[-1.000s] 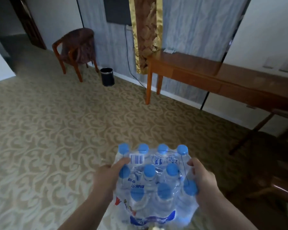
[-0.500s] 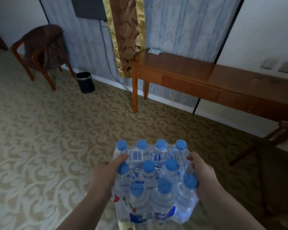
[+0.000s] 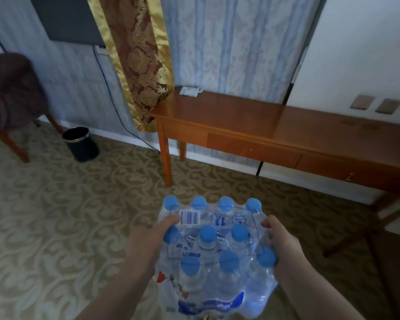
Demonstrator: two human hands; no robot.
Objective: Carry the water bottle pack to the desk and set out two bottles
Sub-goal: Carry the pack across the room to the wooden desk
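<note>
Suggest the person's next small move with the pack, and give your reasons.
Probably keep walking toward the desk. Both hands, left and right, grip the pack at its sides, still above the carpet, and the desk's near end looks bare enough to take it.

clear crinkly plastic wrap on the water bottle pack (image 3: 214, 255), glossy polished wood desk (image 3: 252, 116), shiny gold-trimmed fabric curtain (image 3: 139, 58), patterned matt carpet (image 3: 56, 215)

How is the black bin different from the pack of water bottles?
The bin is dark and you cannot see through it; the water bottle pack is clear plastic with blue caps. The bin stands on the carpet by the wall; the pack is up in the air, held by the left hand and right hand. The bin is open on top; the pack is wrapped shut.
</note>
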